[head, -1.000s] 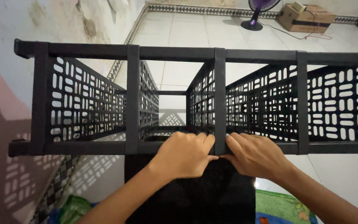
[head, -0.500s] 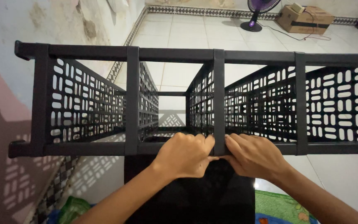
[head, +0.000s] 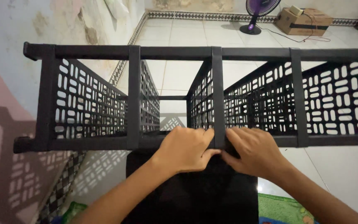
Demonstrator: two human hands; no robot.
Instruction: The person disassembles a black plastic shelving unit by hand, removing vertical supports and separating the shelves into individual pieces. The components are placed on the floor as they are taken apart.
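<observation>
A black plastic rack (head: 133,95) with perforated shelf panels stands before me, seen from above. My left hand (head: 185,149) grips its near horizontal bar just left of a vertical post (head: 217,95). My right hand (head: 253,151) grips the same bar just right of that post. Both thumbs press under the bar where the post joins it. A solid black panel (head: 195,195) hangs below my hands.
A stained wall (head: 17,33) runs along the left. White floor tiles (head: 187,33) stretch ahead. A purple fan (head: 255,12) and a cardboard box (head: 305,20) sit at the far end. A green mat (head: 282,207) lies at the bottom right.
The rack and my hands sit slightly higher and more to the right in view; my grip on the bar is unchanged.
</observation>
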